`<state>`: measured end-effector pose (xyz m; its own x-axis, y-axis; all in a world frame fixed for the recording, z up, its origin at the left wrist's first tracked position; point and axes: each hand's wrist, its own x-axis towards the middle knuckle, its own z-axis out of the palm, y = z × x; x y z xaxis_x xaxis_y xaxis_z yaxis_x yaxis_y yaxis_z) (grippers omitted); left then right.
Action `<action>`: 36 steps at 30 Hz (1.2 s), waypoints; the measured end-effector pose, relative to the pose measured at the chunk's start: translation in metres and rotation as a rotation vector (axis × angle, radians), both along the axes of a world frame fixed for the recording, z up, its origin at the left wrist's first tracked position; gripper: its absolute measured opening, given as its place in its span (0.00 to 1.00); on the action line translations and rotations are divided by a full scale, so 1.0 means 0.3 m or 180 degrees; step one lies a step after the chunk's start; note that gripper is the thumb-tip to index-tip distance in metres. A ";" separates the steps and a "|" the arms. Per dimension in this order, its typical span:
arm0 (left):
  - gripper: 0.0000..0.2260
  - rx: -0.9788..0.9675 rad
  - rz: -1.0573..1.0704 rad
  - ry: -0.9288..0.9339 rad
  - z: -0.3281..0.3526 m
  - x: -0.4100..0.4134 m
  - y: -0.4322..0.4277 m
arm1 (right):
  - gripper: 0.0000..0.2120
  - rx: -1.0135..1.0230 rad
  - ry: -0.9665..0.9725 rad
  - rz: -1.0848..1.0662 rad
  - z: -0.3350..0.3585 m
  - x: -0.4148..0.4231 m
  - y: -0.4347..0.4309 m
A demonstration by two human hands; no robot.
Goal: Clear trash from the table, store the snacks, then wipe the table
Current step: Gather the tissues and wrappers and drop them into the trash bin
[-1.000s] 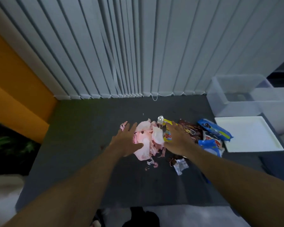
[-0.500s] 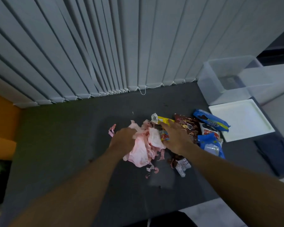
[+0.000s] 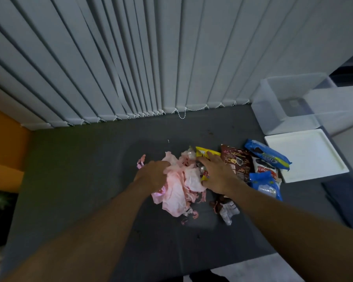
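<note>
Farthest left on the dark table (image 3: 75, 169), a small pink scrap (image 3: 141, 161) lay apart from the rest, just beside the left hand (image 3: 153, 176). That hand was curled over the left edge of the crumpled pink paper heap (image 3: 179, 188), fingers bunching the sheets; how firmly it had them was hard to tell, since the fingertips were buried in the paper. The heap ran away from the person, its long axis roughly along the forearms, so it lay squarely between the two hands. The right hand (image 3: 217, 176) rested flat, fingers spread, on the heap's right edge, over a yellow wrapper (image 3: 204, 152), pressing rather than pinching. Nearer the person, a torn silver-and-brown wrapper (image 3: 226, 209) sat loose, closer to the right arm. Rightward lay the snacks: a brown packet (image 3: 237, 162), a blue biscuit pack (image 3: 267, 154), and a blue pouch (image 3: 265, 185). Beyond them a white lid (image 3: 314, 157) lay flat, with a clear storage bin (image 3: 283, 110) behind it and a dark cloth (image 3: 346, 194) at the table's right edge.
</note>
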<state>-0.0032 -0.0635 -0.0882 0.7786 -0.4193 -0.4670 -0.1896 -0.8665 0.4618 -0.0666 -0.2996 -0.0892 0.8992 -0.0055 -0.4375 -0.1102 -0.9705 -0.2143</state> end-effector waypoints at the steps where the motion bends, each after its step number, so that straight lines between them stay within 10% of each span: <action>1: 0.21 0.0016 0.0003 0.0072 -0.003 0.000 0.008 | 0.41 -0.0032 0.0025 0.0029 -0.005 0.002 -0.002; 9: 0.33 0.0073 -0.0129 0.0354 0.005 -0.041 0.015 | 0.16 0.0169 -0.0246 -0.0358 -0.014 -0.001 0.003; 16: 0.09 0.0364 -0.0054 0.0005 -0.002 -0.045 -0.007 | 0.18 0.0645 -0.0745 -0.0456 0.061 0.028 0.001; 23: 0.20 -0.0007 0.0188 -0.0315 0.076 -0.001 -0.021 | 0.17 0.0839 -0.1405 -0.0549 0.130 0.090 0.017; 30: 0.10 -0.0555 0.0440 -0.0359 0.133 0.026 -0.032 | 0.18 0.0556 -0.1418 -0.0706 0.183 0.116 0.005; 36: 0.29 -0.0430 0.0329 -0.0094 0.093 0.014 -0.062 | 0.21 0.0312 -0.1254 -0.0853 0.146 0.071 -0.039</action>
